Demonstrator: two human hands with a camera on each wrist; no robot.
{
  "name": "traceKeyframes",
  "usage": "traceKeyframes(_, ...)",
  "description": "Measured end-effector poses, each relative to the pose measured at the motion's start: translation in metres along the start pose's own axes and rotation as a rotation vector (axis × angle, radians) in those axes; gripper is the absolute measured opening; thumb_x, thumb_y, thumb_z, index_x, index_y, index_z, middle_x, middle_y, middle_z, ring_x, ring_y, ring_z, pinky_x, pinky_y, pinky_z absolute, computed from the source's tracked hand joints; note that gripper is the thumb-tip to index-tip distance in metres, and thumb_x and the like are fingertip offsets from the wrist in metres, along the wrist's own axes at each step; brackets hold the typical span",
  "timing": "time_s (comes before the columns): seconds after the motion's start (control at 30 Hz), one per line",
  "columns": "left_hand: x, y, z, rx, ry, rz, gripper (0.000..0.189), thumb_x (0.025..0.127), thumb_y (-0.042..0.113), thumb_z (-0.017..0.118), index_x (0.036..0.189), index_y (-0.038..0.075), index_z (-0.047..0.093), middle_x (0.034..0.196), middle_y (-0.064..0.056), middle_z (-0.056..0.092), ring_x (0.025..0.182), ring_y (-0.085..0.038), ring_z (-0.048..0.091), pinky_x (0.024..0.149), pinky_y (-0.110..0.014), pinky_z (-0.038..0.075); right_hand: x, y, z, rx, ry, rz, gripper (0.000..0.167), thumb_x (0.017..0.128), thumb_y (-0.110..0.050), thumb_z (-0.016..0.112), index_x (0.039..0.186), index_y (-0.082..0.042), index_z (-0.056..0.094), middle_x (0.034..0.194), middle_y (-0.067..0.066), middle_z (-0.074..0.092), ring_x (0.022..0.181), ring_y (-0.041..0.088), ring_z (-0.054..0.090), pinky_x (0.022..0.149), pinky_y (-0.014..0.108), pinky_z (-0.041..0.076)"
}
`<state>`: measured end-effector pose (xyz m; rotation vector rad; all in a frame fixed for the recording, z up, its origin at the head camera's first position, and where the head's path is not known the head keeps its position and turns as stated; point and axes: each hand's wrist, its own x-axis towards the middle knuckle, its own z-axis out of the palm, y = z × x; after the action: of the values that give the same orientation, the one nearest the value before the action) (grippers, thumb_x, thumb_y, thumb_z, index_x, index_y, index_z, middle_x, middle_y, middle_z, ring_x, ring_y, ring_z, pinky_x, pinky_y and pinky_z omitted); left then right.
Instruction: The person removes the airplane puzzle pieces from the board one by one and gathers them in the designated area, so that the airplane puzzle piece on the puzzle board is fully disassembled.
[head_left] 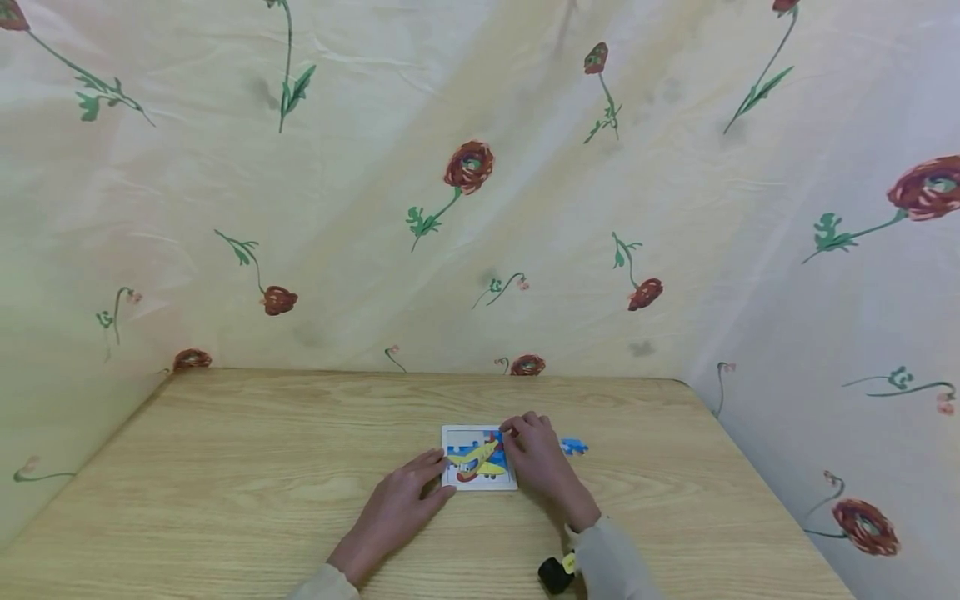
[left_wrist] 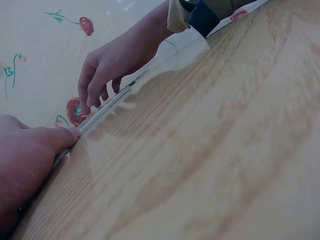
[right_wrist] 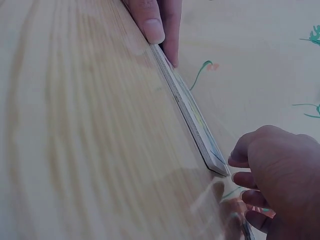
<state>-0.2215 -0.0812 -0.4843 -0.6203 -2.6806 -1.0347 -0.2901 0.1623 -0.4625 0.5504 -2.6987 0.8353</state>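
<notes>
A jigsaw puzzle (head_left: pixel 480 460) in a white frame lies on the table, showing a yellow airplane with red parts on blue. At its left side my left hand (head_left: pixel 401 504) holds the frame, fingers along the left edge and thumb near the lower left corner. My right hand (head_left: pixel 542 458) bends over the upper right edge, its bent fingertips right at the airplane's tail. In the right wrist view the frame (right_wrist: pixel 192 117) is seen edge-on beside the bent right fingers. I cannot tell whether a piece is between those fingertips.
Blue puzzle pieces (head_left: pixel 574 447) lie on the wooden table (head_left: pixel 262 475) just right of my right hand. A black object (head_left: pixel 555 575) with a yellow label sits by the right sleeve. Flower-patterned cloth (head_left: pixel 360 208) rises behind the table and at both sides.
</notes>
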Motion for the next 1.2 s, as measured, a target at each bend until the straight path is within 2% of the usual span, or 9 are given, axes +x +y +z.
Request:
traceKeyframes(0.2,0.0006,-0.0009,0.0002,0.001,-0.008,-0.019,0.048,0.102,0.034,0.068,0.135,-0.001,0.066,0.147,-0.017,0.057,0.135,-0.036,0.054,0.105,-0.056,0.048,0.0003,-0.0003,0.0022,-0.024,0.011,0.001,0.009,0.099,-0.004,0.068,0.105,-0.005,0.074,0.097,0.003,0.06,0.092,0.022,0.048,0.079,0.037,0.046)
traceKeyframes(0.4,-0.0002,-0.002,0.0011,0.003,0.011,-0.003,0.048,0.102,0.034,0.068,0.133,-0.003,0.067,0.145,-0.017,0.058,0.135,-0.035,0.055,0.105,-0.055,0.048,-0.0004,-0.0037,0.0018,-0.033,0.031,-0.03,0.009,0.097,-0.001,0.068,0.103,-0.003,0.074,0.093,0.004,0.06,0.087,0.021,0.047,0.076,0.036,0.042)
traceKeyframes(0.6,-0.0008,-0.0018,0.0012,0.005,0.012,-0.006,0.049,0.102,0.035,0.068,0.134,-0.002,0.067,0.146,-0.017,0.058,0.135,-0.035,0.055,0.106,-0.055,0.048,-0.0002,-0.006,0.0017,-0.024,0.033,-0.025,0.008,0.096,-0.001,0.069,0.102,-0.002,0.074,0.092,0.004,0.059,0.088,0.021,0.046,0.075,0.035,0.041)
traceKeyframes(0.87,-0.0003,-0.0016,0.0016,0.01,0.013,-0.002,0.048,0.102,0.034,0.069,0.133,-0.002,0.067,0.145,-0.018,0.058,0.134,-0.036,0.055,0.105,-0.054,0.048,0.0007,-0.0073,0.0028,-0.008,0.021,0.016,0.01,0.097,-0.004,0.07,0.106,-0.003,0.071,0.092,0.003,0.055,0.091,0.023,0.045,0.076,0.035,0.039)
traceKeyframes(1.2,0.0004,-0.0021,0.0017,0.018,0.013,0.003,0.049,0.102,0.036,0.067,0.134,-0.002,0.067,0.145,-0.018,0.058,0.134,-0.036,0.055,0.106,-0.054,0.048,0.0033,-0.0093,0.0035,0.069,0.015,0.077,0.018,0.098,-0.006,0.07,0.114,-0.004,0.064,0.095,0.003,0.055,0.093,0.023,0.044,0.073,0.033,0.04)
